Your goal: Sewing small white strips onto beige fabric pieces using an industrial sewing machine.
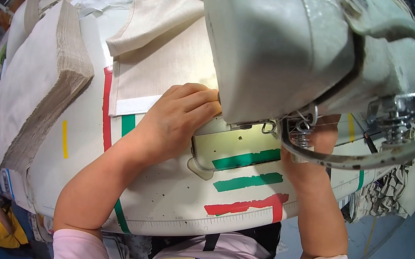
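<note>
A large whitish sewing machine head fills the upper right, hiding its needle area from view. Beige cloth lies flat to its left, with one corner folded over and a white strip along its near edge. My left hand rests on this cloth at the strip, fingers bent and pressed together, their tips against the machine's side. My right hand is on the other side of the machine head, mostly covered by the metal thread guides and the curved lever; its fingers cannot be made out.
A thick stack of beige cloth pieces stands on the left of the white table. Green tape, red tape and a printed ruler mark the near side. Bunched cloth hangs at right. Someone in yellow is at lower left.
</note>
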Demonstrator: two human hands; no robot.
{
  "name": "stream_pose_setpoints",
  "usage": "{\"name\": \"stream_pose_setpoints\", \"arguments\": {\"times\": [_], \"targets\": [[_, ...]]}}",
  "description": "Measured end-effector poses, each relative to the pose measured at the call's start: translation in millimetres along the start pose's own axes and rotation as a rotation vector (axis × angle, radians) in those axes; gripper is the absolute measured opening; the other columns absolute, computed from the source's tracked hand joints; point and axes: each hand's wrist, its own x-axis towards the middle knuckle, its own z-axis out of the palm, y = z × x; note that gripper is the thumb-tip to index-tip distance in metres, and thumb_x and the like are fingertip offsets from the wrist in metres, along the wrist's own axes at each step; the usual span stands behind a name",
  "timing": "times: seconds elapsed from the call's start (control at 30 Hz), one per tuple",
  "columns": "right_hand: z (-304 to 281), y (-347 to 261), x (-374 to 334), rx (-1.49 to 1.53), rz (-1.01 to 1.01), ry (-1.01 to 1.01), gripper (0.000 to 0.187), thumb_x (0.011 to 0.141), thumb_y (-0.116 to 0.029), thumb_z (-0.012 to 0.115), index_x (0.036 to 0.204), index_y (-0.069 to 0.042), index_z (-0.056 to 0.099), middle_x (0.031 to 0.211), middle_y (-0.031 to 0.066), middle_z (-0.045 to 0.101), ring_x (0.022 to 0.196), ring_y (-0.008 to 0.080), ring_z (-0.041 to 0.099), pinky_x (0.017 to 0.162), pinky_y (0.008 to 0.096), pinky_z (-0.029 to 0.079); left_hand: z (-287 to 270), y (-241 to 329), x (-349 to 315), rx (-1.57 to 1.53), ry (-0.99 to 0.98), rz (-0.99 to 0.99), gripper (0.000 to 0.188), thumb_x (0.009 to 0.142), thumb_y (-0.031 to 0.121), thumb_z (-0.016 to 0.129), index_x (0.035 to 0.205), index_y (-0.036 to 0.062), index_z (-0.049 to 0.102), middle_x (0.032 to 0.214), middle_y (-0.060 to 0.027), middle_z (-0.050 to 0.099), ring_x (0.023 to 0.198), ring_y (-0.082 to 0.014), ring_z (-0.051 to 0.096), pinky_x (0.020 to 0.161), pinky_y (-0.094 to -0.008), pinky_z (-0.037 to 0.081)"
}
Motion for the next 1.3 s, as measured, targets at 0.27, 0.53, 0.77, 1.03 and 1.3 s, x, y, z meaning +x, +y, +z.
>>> {"name": "stream_pose_setpoints", "arguments": {"times": [0.27, 0.53, 0.77, 1.03, 1.3], "targets": [[6.6, 6.8, 6.5, 0.219, 0.074, 0.133, 0.016, 0.065, -0.003, 0.069, 0.08, -0.006, 0.066, 0.08, 0.0083, 0.064, 0.074, 0.03, 0.062, 0.065, 0.0419, 0.047, -0.3, -0.8, 0.7, 0.069, 0.016, 0.04, 0.038, 0.071, -0.007, 0.059, 0.108, 0.004, 0.06, 0.114, -0.0076, 0.062, 0.113, -0.027, 0.058, 0.096, -0.0376, 0.045], [12.7, 6.2, 0.7, 0.287, 0.209, 0.139, 0.016, 0.074, -0.008, 0.072, 0.09, -0.009, 0.072, 0.091, 0.008, 0.067, 0.086, 0.0315, 0.064, 0.073, 0.0418, 0.05, 1.3, 0.7, -2.6, 0.104, -0.029, 0.023, 0.032, 0.074, -0.003, 0.06, 0.105, 0.0014, 0.062, 0.112, -0.0094, 0.063, 0.111, -0.0278, 0.059, 0.094, -0.0383, 0.047], [8.3, 18.7, -5.6, 0.208, 0.062, -0.036, 0.067, 0.076, 0.009, 0.074, 0.134, 0.0, 0.04, 0.128, 0.009, 0.055, 0.113, 0.0192, 0.06, 0.094, 0.0317, 0.053, 7.4, -1.7, -7.1, 0.203, -0.019, 0.104, 0.033, 0.072, -0.001, 0.06, 0.105, 0.0007, 0.062, 0.109, -0.0103, 0.063, 0.109, -0.0279, 0.059, 0.092, -0.0386, 0.047], [9.4, 21.1, -5.9, 0.172, 0.079, -0.061, 0.066, 0.079, 0.005, 0.072, 0.136, -0.004, 0.04, 0.131, 0.008, 0.054, 0.116, 0.0198, 0.059, 0.096, 0.0335, 0.053, 3.5, 2.6, -6.4, 0.202, -0.023, 0.14, 0.032, 0.071, 0.0, 0.06, 0.103, 0.0005, 0.063, 0.106, -0.0099, 0.063, 0.105, -0.0276, 0.059, 0.091, -0.0383, 0.047], [9.9, 22.6, -7.7, 0.131, 0.101, -0.092, 0.065, 0.083, 0.0, 0.071, 0.139, -0.008, 0.039, 0.135, 0.0069, 0.052, 0.119, 0.0205, 0.058, 0.098, 0.0355, 0.053, 0.8, 8.5, -6.2, 0.189, -0.014, 0.134, 0.031, 0.072, 0.002, 0.061, 0.103, 0.0006, 0.063, 0.106, -0.0097, 0.063, 0.106, -0.0273, 0.059, 0.091, -0.0381, 0.047]]}}
